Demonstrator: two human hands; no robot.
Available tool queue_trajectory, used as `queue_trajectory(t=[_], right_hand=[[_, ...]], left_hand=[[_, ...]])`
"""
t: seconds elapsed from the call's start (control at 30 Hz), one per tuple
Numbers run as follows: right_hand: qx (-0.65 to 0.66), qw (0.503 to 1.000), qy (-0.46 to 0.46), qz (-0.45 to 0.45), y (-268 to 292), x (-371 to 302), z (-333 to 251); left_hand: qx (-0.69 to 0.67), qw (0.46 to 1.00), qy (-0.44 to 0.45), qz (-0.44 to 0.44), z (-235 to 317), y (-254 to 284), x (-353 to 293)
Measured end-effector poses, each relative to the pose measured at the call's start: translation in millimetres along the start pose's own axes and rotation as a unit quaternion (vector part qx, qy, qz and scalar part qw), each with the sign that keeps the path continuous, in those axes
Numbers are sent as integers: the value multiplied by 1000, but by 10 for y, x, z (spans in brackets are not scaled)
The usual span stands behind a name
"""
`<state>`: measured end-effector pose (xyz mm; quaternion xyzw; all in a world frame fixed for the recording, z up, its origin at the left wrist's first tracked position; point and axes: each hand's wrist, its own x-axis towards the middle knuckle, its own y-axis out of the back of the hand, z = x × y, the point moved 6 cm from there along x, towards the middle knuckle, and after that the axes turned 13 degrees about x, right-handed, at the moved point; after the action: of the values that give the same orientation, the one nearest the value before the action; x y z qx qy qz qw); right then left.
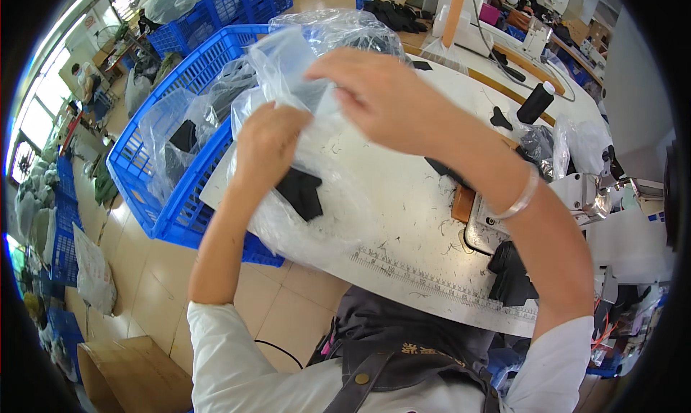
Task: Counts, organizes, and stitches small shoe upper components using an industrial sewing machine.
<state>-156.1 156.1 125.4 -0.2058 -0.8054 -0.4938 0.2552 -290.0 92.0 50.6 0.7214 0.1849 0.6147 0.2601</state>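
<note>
A clear plastic bag (327,215) with black fabric pieces (301,193) inside rests on the table's left edge. My left hand (270,143) is closed round the gathered neck of this bag, and the bag's loose top stands up above the fist. Just to the right of that neck is my right hand (371,100), blurred by motion. Its fingers and thumb look apart, with nothing visible between them. Whether its fingertips touch the plastic is hard to see.
A blue plastic crate (160,215) holding bagged black pieces stands against the table's left side. On the white tabletop (392,190) lie thread scraps and a printed ruler. To the right are a sewing machine (576,197) and a black thread cone (535,105). A cardboard box (137,370) sits on the floor.
</note>
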Motion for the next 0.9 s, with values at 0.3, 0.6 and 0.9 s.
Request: queue_trajectory(t=[0.3, 0.6, 0.9], right_hand=[[-168, 937, -275, -134, -654, -118, 1060], [-352, 929, -55, -103, -986, 316, 665], [-185, 950, -237, -79, -1188, 213, 1376]], left_hand=[[-3, 998, -22, -57, 103, -24, -228], [93, 991, 73, -67, -86, -131, -163], [109, 955, 119, -250, -288, -295, -307]])
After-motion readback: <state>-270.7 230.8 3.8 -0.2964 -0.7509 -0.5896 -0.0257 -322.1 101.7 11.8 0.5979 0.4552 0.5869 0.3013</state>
